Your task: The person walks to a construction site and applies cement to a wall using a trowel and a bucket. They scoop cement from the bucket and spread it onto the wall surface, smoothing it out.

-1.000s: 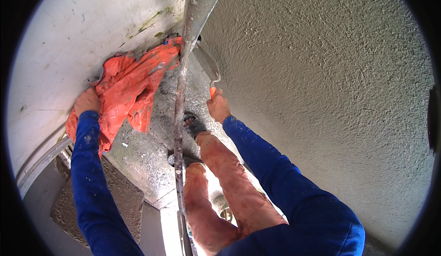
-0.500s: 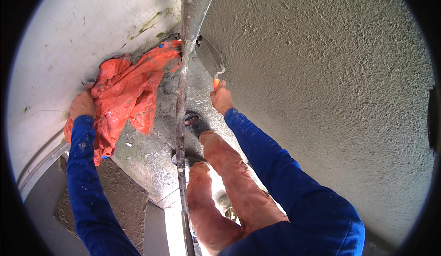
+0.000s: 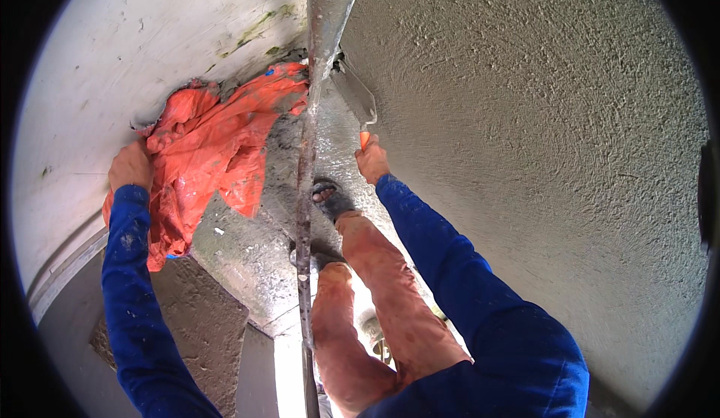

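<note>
My right hand [image 3: 372, 160] is closed round the orange handle of a trowel [image 3: 355, 98]. The trowel's metal blade points away from me, low beside the rough grey plastered wall [image 3: 525, 140], near the far corner. On the left, my left hand [image 3: 130, 166] is closed on the near left edge of a crumpled orange-red tarp [image 3: 202, 140]. This sheet lies bunched along the foot of the white wall [image 3: 142, 50] and spreads over the floor, with grey smears at its far end. My left fingertips are partly hidden in its folds.
A long, dirty upright pole [image 3: 304, 193] stands between my arms, widening at its far end. My sandalled foot [image 3: 330, 196] is on the wet, mortar-stained floor [image 3: 232, 257]. A rough brown board-like slab [image 3: 195, 305] lies at the lower left.
The whole view has shifted slightly, so the pole and trowel appear a little farther right. Both hands keep their holds, and the trowel stays by the plastered wall.
</note>
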